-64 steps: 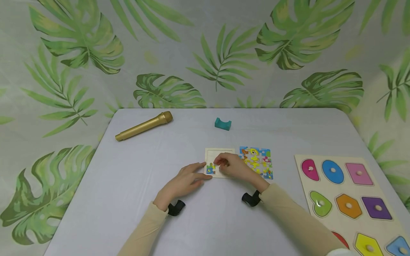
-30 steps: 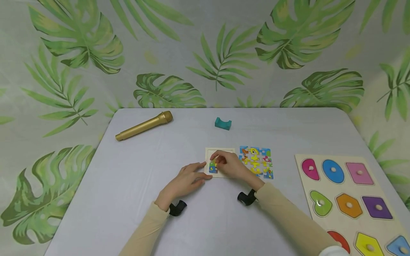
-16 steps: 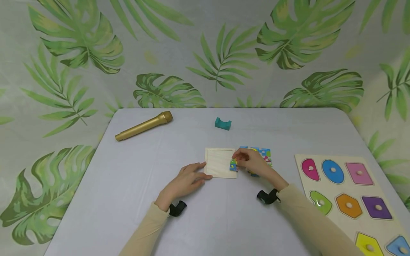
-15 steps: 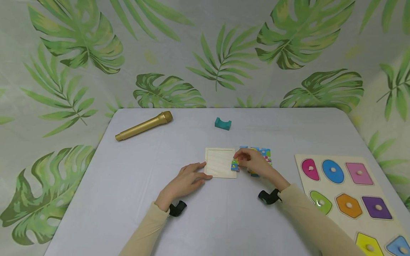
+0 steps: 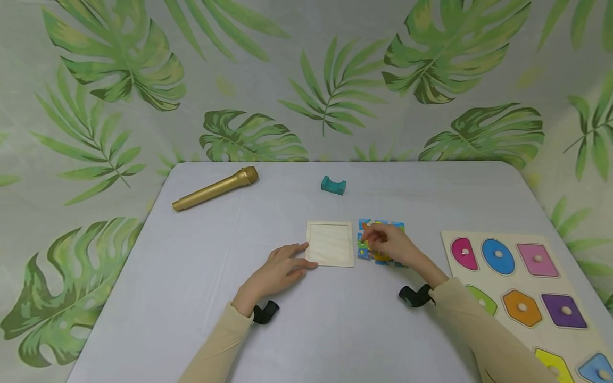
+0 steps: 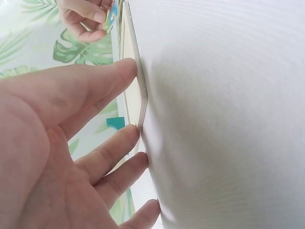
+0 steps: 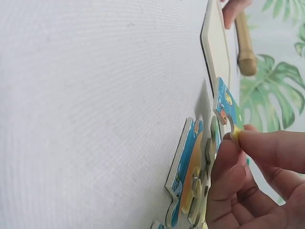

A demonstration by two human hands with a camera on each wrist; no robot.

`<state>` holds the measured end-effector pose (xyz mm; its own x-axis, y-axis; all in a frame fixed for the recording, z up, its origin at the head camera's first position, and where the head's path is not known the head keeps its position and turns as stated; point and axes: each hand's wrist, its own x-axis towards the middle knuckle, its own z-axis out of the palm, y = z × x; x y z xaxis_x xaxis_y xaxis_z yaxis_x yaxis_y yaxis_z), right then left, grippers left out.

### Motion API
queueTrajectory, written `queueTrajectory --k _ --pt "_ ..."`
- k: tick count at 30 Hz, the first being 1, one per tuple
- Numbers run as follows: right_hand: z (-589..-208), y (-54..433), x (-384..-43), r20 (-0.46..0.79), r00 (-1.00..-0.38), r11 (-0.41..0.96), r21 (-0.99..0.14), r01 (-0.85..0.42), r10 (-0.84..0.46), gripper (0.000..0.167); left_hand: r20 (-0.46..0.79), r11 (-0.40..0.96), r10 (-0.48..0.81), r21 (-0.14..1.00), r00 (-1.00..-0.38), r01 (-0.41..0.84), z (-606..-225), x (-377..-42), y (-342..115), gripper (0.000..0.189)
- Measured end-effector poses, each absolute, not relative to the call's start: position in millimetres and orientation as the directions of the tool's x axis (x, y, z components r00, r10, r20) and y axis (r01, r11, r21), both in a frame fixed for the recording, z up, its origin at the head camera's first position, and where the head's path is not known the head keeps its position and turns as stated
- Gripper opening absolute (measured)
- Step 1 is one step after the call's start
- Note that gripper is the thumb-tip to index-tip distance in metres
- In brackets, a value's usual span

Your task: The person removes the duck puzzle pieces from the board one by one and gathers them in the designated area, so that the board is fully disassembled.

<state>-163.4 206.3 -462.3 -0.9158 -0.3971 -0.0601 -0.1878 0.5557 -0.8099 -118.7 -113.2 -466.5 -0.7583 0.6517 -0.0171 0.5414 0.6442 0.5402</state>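
My left hand (image 5: 273, 274) has its fingers spread, with thumb and fingertips at the edge of a square wooden puzzle tray (image 5: 330, 243). In the left wrist view, the thumb (image 6: 126, 71) and fingers meet the tray's pale rim (image 6: 142, 100). Right of the tray, my right hand (image 5: 395, 249) pinches a jigsaw piece (image 7: 225, 102) by its yellow knob between thumb and index finger. That piece is blue and green with small pictures. It is tilted above the table beside other jigsaw pieces (image 7: 183, 167), laid out in a loose square partly hidden under the hand.
A gold microphone (image 5: 215, 189) lies at the back left. Behind the tray sits a teal block (image 5: 333, 185) with a curved notch. At right is a board of knobbed coloured shapes (image 5: 522, 308), partly covered by my right sleeve. Black cameras are strapped to both wrists.
My right hand has lifted the jigsaw piece from the tray's lower left and carried it right, to the left side of the laid-out pieces. The tray is now bare; my left hand stays put.
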Motion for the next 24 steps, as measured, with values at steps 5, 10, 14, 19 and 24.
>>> queueTrajectory --k 5,10,14,19,24 --pt "-460.8 203.4 -162.1 -0.073 -0.906 0.582 -0.787 -0.205 -0.417 0.011 -0.022 0.646 0.651 0.540 -0.758 0.539 -465.3 -118.5 -113.2 0.027" --pt "-460.4 199.5 -161.1 -0.063 -0.903 0.621 -0.746 -0.240 -0.424 0.011 -0.015 0.641 0.654 0.542 -0.756 0.543 -462.5 -117.7 -113.3 0.027" --pt "-459.3 197.0 -159.8 -0.041 -0.899 0.639 -0.717 -0.278 -0.436 0.011 -0.013 0.639 0.654 0.545 -0.756 0.543 -461.8 -117.5 -113.3 0.027" --pt "-458.0 195.9 -157.9 -0.038 -0.899 0.649 -0.705 -0.287 -0.437 0.012 -0.015 0.640 0.654 0.544 -0.757 0.542 -462.2 -117.8 -113.1 0.028" --pt "-457.7 198.2 -157.1 -0.055 -0.904 0.654 -0.709 -0.263 -0.424 0.013 -0.018 0.639 0.652 0.551 -0.758 0.536 -461.6 -117.7 -113.3 0.028"
